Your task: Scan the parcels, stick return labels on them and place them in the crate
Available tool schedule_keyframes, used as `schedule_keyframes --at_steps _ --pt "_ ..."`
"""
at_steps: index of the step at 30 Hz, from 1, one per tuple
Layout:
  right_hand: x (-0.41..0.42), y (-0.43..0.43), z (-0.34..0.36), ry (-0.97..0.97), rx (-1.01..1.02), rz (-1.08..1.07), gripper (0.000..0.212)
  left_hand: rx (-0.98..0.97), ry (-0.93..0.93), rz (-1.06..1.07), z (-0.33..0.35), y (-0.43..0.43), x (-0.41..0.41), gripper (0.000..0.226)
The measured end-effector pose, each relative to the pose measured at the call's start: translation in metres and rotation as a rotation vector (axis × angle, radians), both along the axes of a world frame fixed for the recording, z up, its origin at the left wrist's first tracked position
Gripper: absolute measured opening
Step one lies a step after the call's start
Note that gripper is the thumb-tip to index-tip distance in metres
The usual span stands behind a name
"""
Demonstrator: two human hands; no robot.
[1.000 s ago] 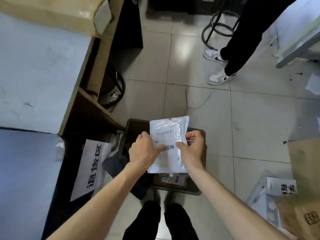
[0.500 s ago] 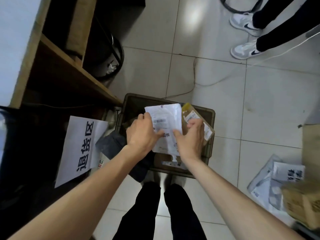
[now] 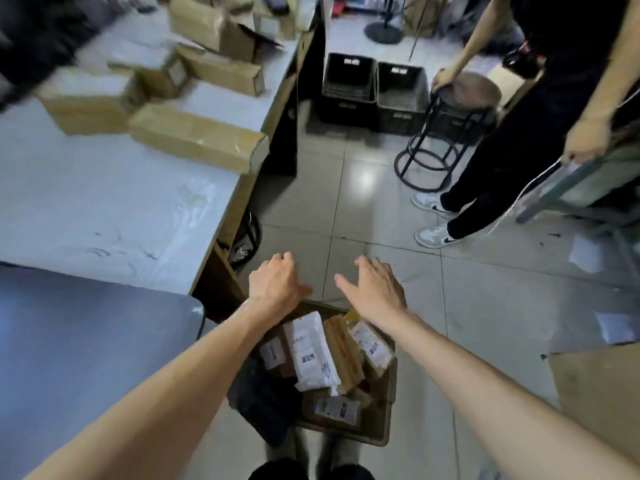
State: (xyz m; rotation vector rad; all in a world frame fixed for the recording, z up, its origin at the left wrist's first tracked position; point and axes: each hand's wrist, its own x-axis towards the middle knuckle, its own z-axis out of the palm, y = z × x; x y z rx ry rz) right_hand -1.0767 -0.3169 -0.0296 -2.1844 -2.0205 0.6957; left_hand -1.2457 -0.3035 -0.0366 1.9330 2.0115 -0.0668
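Note:
A white plastic parcel (image 3: 311,351) with a return label lies in the brown crate (image 3: 379,424) on the floor, among brown boxes and other labelled packets. My left hand (image 3: 275,280) hovers above the crate's far left corner, fingers loosely curled, holding nothing. My right hand (image 3: 374,289) hangs above the far right corner with fingers spread and empty. Several brown cardboard parcels (image 3: 197,140) lie on the pale worktable (image 3: 104,209) at the left.
Another person (image 3: 519,133) stands at the right beside a round stool (image 3: 450,126). Two black crates (image 3: 374,88) sit on the floor at the back. A large cardboard box (image 3: 599,396) stands at the right. A dark bin sits under the table edge.
Both hands let go of the white parcel, which now lies in the crate. The hands lifted away and spread apart. The view tilted up toward the table and room.

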Motion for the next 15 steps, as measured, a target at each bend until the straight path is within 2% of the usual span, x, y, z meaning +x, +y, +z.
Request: schedule_keyframes --at_steps 8,12,15 --pt "-0.010 0.026 0.137 -0.046 0.162 0.161 0.055 0.152 0.022 0.050 0.165 0.009 -0.024 0.045" --pt "-0.037 0.016 0.166 -0.011 0.202 0.288 0.053 0.183 0.017 0.189 0.208 -0.022 -0.049 0.045" --pt "-0.074 -0.008 0.178 0.017 0.179 0.465 0.056 0.193 -0.014 0.355 0.223 -0.071 -0.076 0.047"
